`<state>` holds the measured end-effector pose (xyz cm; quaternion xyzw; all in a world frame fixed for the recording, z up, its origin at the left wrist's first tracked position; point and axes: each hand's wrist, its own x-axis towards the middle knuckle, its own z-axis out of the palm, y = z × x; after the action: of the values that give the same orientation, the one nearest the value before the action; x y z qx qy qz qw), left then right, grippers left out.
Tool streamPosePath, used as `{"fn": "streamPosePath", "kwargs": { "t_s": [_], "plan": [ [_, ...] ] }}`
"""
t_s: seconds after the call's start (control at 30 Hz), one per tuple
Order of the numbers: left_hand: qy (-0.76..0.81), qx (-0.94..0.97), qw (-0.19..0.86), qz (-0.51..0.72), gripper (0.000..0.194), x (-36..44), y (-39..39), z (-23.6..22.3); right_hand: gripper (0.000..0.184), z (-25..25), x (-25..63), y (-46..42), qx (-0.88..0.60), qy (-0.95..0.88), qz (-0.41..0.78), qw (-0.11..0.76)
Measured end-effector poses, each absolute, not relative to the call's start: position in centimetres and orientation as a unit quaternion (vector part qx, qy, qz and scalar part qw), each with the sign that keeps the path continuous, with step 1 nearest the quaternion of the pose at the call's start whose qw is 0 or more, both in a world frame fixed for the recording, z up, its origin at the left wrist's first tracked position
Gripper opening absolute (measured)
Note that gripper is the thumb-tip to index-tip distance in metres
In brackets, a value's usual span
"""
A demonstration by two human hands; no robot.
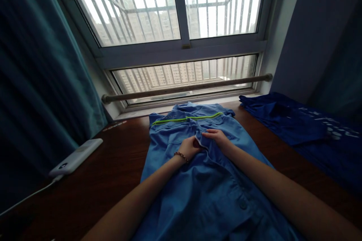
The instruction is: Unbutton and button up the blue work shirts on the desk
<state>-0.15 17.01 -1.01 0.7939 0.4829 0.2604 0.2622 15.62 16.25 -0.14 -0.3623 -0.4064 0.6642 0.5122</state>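
Note:
A light blue work shirt (203, 192) with a lime-green stripe (186, 119) across its upper part lies flat on a dark wooden table (113, 173). Both my hands meet at the shirt's middle, along its front opening. My left hand (190, 147), with a beaded bracelet on the wrist, is closed and pinches the fabric edge. Just to its right, my right hand (216, 136) rests on the same fold, fingers curled on the cloth.
A white power bank (75, 157) with a cable lies at the table's left edge. Dark blue garments (296, 120) are piled at the right. A teal curtain (36, 83) hangs left; a barred window (181, 26) and a rail (186, 88) lie ahead.

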Motion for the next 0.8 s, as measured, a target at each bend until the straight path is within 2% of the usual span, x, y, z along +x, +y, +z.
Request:
{"fn": "streamPosePath", "kwargs": {
  "t_s": [0.2, 0.33, 0.4, 0.53, 0.6, 0.67, 0.8],
  "plan": [
    [0.52, 0.806, 0.193, 0.206, 0.017, -0.2, 17.0, -1.0, 0.024, 0.2, 15.7, 15.7, -0.35, -0.446, 0.697, 0.44],
    [0.54, 0.796, 0.179, 0.205, 0.011, -0.6, 17.3, -0.7, 0.023, 0.1, 15.5, 15.6, -0.383, -0.542, 0.643, 0.382],
    [0.547, 0.778, 0.22, 0.216, 0.008, -0.8, 17.4, -0.6, 0.022, 0.1, 15.4, 15.5, -0.432, -0.634, 0.554, 0.325],
    [0.545, 0.717, 0.364, 0.238, 0.01, -1.0, 17.5, -0.6, 0.024, 0.2, 15.1, 14.9, -0.627, -0.731, 0.169, 0.21],
    [0.533, 0.692, 0.412, 0.259, 0.014, -0.9, 17.5, -0.8, 0.026, 0.1, 14.9, 14.6, -0.669, -0.719, 0.052, 0.183],
    [0.509, 0.67, 0.46, 0.284, 0.017, -0.8, 17.6, -0.9, 0.029, 0.0, 14.7, 14.5, -0.638, -0.739, 0.063, 0.207],
    [0.476, 0.614, 0.549, 0.308, 0.022, -0.5, 17.6, -1.1, 0.026, -0.7, 14.7, 15.2, -0.553, -0.716, 0.248, 0.346]
  ]
}}
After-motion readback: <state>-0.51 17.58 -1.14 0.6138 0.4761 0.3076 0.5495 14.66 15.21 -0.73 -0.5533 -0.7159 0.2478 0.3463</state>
